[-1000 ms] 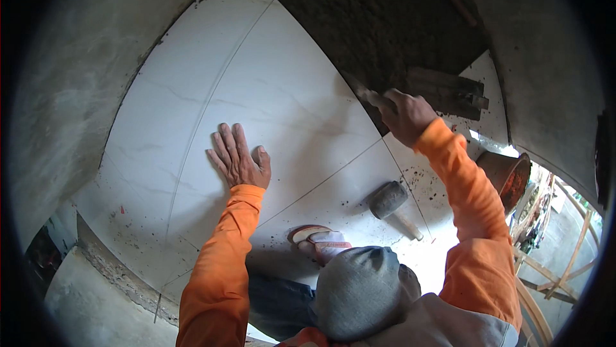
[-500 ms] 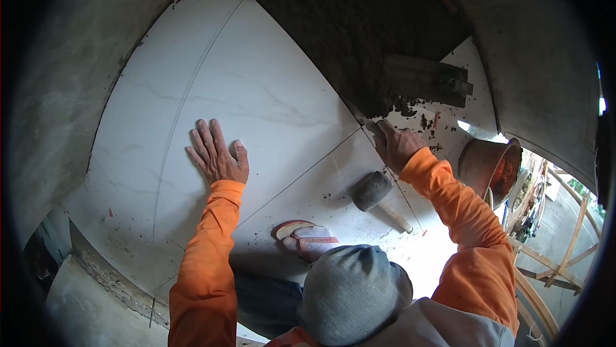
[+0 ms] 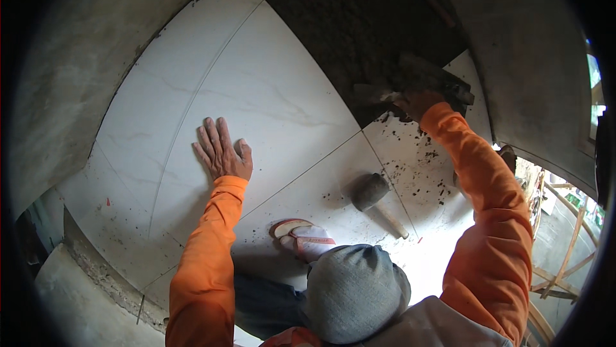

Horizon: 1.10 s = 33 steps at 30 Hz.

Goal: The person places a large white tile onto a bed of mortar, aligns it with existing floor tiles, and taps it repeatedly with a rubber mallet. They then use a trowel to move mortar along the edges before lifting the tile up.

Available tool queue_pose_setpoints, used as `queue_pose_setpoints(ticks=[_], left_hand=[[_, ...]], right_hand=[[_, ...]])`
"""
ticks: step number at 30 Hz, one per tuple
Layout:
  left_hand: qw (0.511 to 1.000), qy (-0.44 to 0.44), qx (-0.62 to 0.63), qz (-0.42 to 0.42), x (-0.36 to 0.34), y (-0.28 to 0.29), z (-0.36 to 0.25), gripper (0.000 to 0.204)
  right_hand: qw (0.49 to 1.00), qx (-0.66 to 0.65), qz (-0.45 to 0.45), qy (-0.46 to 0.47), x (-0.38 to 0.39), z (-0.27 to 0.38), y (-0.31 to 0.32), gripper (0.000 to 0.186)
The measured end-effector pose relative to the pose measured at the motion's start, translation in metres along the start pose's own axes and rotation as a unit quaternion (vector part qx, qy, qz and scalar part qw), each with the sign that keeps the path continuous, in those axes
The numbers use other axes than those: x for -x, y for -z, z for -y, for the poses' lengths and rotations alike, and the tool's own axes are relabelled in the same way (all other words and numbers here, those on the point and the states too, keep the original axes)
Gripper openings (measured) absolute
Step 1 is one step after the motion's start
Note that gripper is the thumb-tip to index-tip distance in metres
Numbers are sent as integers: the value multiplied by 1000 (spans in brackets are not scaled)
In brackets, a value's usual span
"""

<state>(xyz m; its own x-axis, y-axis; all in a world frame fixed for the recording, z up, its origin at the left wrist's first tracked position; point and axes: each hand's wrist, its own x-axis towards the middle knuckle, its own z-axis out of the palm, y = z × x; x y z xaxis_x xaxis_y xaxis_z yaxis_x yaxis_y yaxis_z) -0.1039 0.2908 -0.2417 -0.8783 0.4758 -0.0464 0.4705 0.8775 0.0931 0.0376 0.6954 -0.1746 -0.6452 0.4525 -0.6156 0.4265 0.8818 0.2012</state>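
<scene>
My left hand (image 3: 221, 151) lies palm down, fingers spread, on a white marble-patterned floor tile (image 3: 263, 71). My right hand (image 3: 418, 103) grips a small trowel (image 3: 378, 93) over the edge of dark mortar (image 3: 346, 26); shadow blurs its fingers. Just beside it, a wider flat metal tool (image 3: 443, 79) rests across the mortar and a tile. Below the tile joint, a black-headed mallet (image 3: 369, 191) with a pale handle lies among scattered crumbs of mortar.
Concrete walls (image 3: 77, 90) border the tiles. A sandalled foot (image 3: 307, 241) and a grey cloth-covered rounded shape (image 3: 356, 292) are at the bottom. A bucket (image 3: 507, 158) is mostly behind my right arm. Wooden pieces (image 3: 571, 251) stand beyond the opening at right.
Over the last half second my right hand and trowel moved up and right from the tile corner into the mortar beside the flat tool. My left hand stays flat on the tile.
</scene>
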Motion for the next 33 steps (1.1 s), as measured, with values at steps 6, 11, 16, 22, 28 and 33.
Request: queue_pose_setpoints(ticks=[6,11,16,22,28,33], left_hand=[[1000,2,8,-4,-1,-4,-2,66],[1000,9,-1,7,0,1,5,67],[1000,3,9,7,1,-2,-3,66],[1000,6,5,9,0,2,-1,65],[1000,1,23,-2,1,-4,1,68],[1000,15,11,18,1,4,8,66]], right_hand=[[991,-22,93,90,6,-6,38,51],[997,-17,9,79,51,27,41,50],[993,46,47,96,-15,4,41,54],[990,103,-10,101,-77,-15,89,65],[982,139,86,98,-57,-5,133,65],[989,49,2,138,-30,14,102,67]])
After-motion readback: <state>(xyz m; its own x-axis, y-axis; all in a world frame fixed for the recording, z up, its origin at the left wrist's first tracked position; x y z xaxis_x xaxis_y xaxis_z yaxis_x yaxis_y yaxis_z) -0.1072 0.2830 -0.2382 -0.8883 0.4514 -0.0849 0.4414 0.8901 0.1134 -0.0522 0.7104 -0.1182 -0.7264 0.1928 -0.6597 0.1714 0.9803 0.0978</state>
